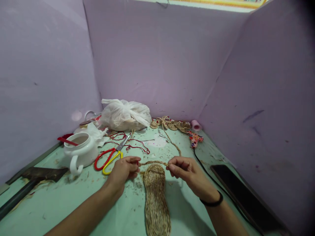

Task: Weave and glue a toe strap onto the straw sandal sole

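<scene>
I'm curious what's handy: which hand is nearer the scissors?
Left. The left hand is close beside the scissors; the right hand is farther off, to the right of the woven piece.

On the bench (pixel 128 216), the sole (pixel 157 200) has scissors (pixel 120 147) to its left and beyond, a pot (pixel 86 154) (utensil (pixel 69 142) inside) farther left, a phone (pixel 243 193) to its right and a bag (pixel 125 114) behind it.

Worktop (pixel 123 213): was green
Between side edges: lay woven sole (pixel 157 203)
Far edge: held white bag (pixel 124 116)
Right edge: bore phone (pixel 243 196)
</scene>
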`<state>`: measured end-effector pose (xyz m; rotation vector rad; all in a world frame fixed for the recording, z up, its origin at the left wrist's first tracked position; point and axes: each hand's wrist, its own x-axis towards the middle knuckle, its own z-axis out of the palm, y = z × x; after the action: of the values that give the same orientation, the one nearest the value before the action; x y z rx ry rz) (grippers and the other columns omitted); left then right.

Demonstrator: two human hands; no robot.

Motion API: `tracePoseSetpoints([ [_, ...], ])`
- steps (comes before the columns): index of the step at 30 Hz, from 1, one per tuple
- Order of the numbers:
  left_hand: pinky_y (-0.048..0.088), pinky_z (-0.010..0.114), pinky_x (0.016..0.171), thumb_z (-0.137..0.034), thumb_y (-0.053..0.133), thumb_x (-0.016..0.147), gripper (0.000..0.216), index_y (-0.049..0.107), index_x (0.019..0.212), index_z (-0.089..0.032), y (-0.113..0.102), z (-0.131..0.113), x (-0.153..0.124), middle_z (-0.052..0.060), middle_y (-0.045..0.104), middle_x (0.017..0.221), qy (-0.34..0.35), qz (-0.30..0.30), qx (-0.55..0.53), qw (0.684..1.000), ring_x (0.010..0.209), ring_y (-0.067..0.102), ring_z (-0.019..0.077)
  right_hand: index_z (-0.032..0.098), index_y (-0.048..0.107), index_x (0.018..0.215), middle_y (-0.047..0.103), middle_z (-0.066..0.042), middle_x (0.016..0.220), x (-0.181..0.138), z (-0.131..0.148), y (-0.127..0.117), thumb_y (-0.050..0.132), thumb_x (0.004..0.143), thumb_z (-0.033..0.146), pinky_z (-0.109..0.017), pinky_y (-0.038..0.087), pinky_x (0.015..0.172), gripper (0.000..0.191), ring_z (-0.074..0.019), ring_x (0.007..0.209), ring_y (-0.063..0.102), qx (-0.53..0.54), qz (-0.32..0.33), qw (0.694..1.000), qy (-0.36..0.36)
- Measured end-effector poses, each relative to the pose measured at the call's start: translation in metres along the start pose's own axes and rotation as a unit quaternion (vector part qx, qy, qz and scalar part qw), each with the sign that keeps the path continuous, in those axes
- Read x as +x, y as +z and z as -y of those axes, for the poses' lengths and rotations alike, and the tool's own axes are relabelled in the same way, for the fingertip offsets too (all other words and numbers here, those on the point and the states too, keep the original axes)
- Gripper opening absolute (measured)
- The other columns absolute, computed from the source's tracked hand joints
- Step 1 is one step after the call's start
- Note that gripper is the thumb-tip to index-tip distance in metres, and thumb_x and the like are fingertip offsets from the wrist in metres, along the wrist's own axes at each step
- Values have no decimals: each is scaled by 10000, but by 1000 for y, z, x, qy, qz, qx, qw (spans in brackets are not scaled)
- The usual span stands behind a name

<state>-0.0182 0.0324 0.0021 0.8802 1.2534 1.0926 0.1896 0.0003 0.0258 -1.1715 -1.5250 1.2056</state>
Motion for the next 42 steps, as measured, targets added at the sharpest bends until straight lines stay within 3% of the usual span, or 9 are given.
tracePoseSetpoints([
  [3, 404, 333, 816, -126, 600, 610, 251, 683, 845, -149, -3, -6, -6, 84, 646, 943, 218, -22, 178, 959, 909, 552, 206, 126, 607, 636, 471, 34, 510, -2, -1, 1, 603, 720, 351, -210, 275, 468, 240, -74, 485, 367, -39, 49, 998, 5],
  [5, 365, 346, 855, -218, 555, 723, 178, 688, 831, -171, -3, -10, -14, 79, 647, 932, 339, 41, 275, 899, 941, 527, 210, 124, 616, 636, 495, 23, 530, -4, -3, 6, 591, 733, 307, -212, 301, 490, 209, -83, 510, 399, -76, 76, 994, -12],
  [10, 343, 332, 741, -221, 462, 809, 247, 636, 644, -163, 3, -10, -28, 31, 582, 627, 374, 197, 424, 801, 700, 499, 169, 128, 651, 675, 588, -11, 595, -6, -5, 19, 570, 754, 238, -226, 370, 553, 158, -119, 580, 492, -158, 73, 981, -83],
  [16, 343, 271, 634, -339, 446, 803, 268, 534, 640, -146, 0, -9, -31, 20, 515, 645, 238, 312, 246, 886, 654, 455, 145, 130, 670, 658, 602, -10, 554, -4, -4, 27, 568, 768, 252, -210, 375, 521, 193, -108, 533, 499, -141, 75, 979, -125],
  [19, 347, 270, 634, -439, 453, 798, 344, 504, 617, -152, -1, -8, -33, 14, 481, 627, 222, 386, 116, 888, 645, 440, 145, 131, 677, 640, 603, -11, 542, -3, -4, 29, 574, 773, 320, -207, 386, 512, 253, -104, 512, 495, -94, 96, 979, -154],
  [25, 357, 258, 628, -366, 521, 781, 298, 569, 584, -147, -9, -17, -23, 21, 515, 619, 234, 313, 153, 908, 642, 469, 144, 145, 648, 619, 579, -3, 536, -2, -3, 19, 522, 816, 322, -223, 382, 525, 293, -121, 531, 507, -159, 66, 980, -100],
  [33, 362, 223, 563, -353, 534, 744, 289, 650, 590, -138, -8, -24, -22, 9, 552, 570, 210, 237, 288, 904, 570, 483, 126, 166, 629, 595, 523, 14, 514, -3, -6, 21, 509, 834, 285, -223, 313, 506, 293, -106, 505, 446, -295, 72, 938, -168],
  [38, 363, 240, 622, -295, 572, 698, 203, 636, 593, -134, -3, -22, -27, 21, 573, 599, 197, 226, 320, 899, 622, 497, 143, 166, 653, 639, 544, 3, 529, -2, -8, 23, 532, 824, 268, -225, 314, 521, 243, -114, 530, 479, -328, 53, 925, -183],
  [42, 344, 239, 604, -349, 544, 727, 241, 577, 598, -149, -4, -15, -29, 2, 506, 582, 197, 284, 212, 914, 599, 442, 129, 163, 672, 681, 579, -16, 527, -2, -10, 29, 492, 850, 336, -226, 334, 524, 302, -118, 526, 507, -292, 19, 925, -242],
])
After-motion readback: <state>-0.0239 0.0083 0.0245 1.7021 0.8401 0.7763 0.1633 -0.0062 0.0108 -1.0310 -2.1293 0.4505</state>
